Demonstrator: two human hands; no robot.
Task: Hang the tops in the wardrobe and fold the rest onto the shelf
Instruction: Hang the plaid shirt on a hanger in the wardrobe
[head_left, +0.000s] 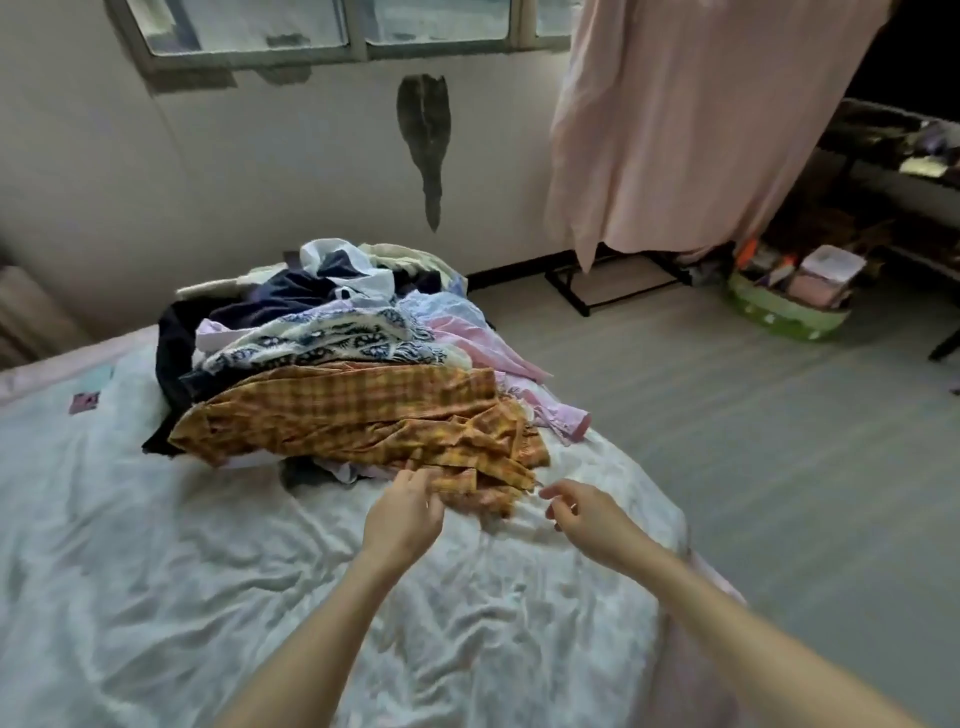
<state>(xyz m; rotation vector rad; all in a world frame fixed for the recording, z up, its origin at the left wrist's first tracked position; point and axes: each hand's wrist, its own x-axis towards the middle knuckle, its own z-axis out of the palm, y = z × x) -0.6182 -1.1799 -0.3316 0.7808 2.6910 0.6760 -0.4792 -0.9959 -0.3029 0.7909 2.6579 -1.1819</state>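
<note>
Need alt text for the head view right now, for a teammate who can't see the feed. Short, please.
A person's left hand pinches the near edge of an orange plaid garment atop a clothes pile on a white-sheeted bed, while the right hand hovers beside it, fingers loosely curled, holding nothing. A pink curtain hangs behind on the right.

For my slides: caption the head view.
Left hand grips the plaid shirt atop the pile on the bed; right hand hovers beside it.

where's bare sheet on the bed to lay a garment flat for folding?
Free: the wide stretch of white sheet left of the left hand, in front of the clothes pile. A narrower strip lies between the right hand and the bed's right edge. Crowded: the bed's far end, under the pile, with the plaid shirt spilling forward.
</note>
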